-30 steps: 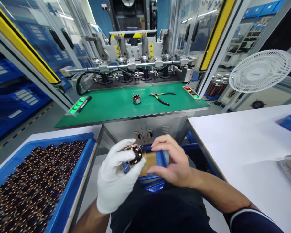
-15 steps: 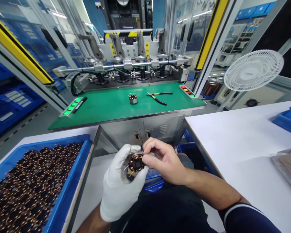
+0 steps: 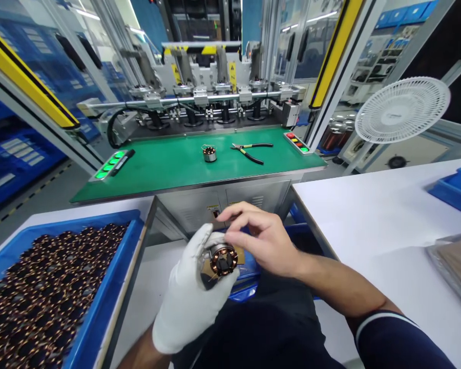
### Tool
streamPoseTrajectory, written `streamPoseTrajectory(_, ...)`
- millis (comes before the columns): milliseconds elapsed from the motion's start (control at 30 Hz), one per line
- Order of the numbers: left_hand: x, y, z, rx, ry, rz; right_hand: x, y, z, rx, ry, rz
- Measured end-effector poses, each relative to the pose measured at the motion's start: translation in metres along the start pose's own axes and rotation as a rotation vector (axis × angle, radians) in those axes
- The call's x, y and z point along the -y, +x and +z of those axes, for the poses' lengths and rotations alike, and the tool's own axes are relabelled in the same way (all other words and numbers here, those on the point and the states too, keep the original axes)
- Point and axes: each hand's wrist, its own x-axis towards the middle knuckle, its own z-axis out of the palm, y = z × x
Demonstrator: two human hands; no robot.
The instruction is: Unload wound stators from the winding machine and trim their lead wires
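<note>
Your left hand [image 3: 190,289], in a white fabric glove, holds a round silver-walled motor stator with copper windings and a dark centre [image 3: 226,260], curled around its rim below the near edge of the green worktop [image 3: 157,169]. Your bare right hand [image 3: 271,241] hovers just beside it, fingers loosely parted, with nothing visible between them; whether its thumb touches the glove you cannot tell from here. The part is probably rigid and fairly dense for its size, and its smooth metal wall may slip against the fabric, so take it by that outer wall. The copper coils and thin loose wire ends look easily bent or scratched; keep pressure off them. A matching stator [image 3: 210,155] stands near the worktop's middle, black-and-yellow-handled pliers [image 3: 251,157] lie towards its right edge, and more wound parts fill the blue plastic tray [image 3: 109,292] at your left.
</note>
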Motion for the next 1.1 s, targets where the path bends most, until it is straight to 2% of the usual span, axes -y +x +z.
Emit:
streamPoseTrajectory(67, 0.000, -0.001, 0.000, -0.029, -0.055, -0.035, -0.006, -0.009, 0.011, -0.235, 0.075, 0.026)
streamPoseTrajectory(133, 0.000, -0.002, -0.002, -0.051, -0.075, -0.051, -0.012, -0.020, 0.019, -0.343, 0.168, -0.016)
streamPoseTrajectory(200, 0.001, 0.000, -0.005, -0.069, -0.056, -0.030, -0.018, -0.031, 0.021, -0.314, 0.212, -0.077)
streamPoseTrajectory(333, 0.002, 0.004, -0.009, -0.113, -0.036, 0.013, -0.024, -0.043, 0.016, -0.134, 0.085, -0.098)
streamPoseTrajectory(400, 0.002, 0.005, -0.009, -0.118, -0.044, 0.001, -0.023, -0.045, 0.015, -0.095, 0.052, -0.128)
streamPoseTrajectory(533, 0.002, 0.003, -0.007, -0.102, -0.048, -0.017, -0.021, -0.043, 0.017, -0.103, -0.051, -0.243)
streamPoseTrajectory(700, 0.001, 0.001, -0.008, -0.107, -0.035, -0.009, -0.014, -0.037, 0.017, -0.155, -0.128, -0.306)
streamPoseTrajectory(767, 0.000, 0.001, -0.009, -0.097, -0.017, 0.000, -0.010, -0.035, 0.015, -0.179, -0.136, -0.286)
streamPoseTrajectory(933, -0.005, 0.004, -0.008, -0.082, 0.030, 0.046, -0.006, -0.032, 0.012, -0.201, -0.085, -0.108)
streamPoseTrajectory(1033, -0.009, 0.008, -0.006, -0.073, 0.075, 0.105, -0.006, -0.029, 0.010, -0.154, -0.001, -0.041)
streamPoseTrajectory(1100, -0.012, 0.010, -0.006, -0.071, 0.108, 0.136, -0.005, -0.027, 0.009, -0.118, 0.013, -0.049)
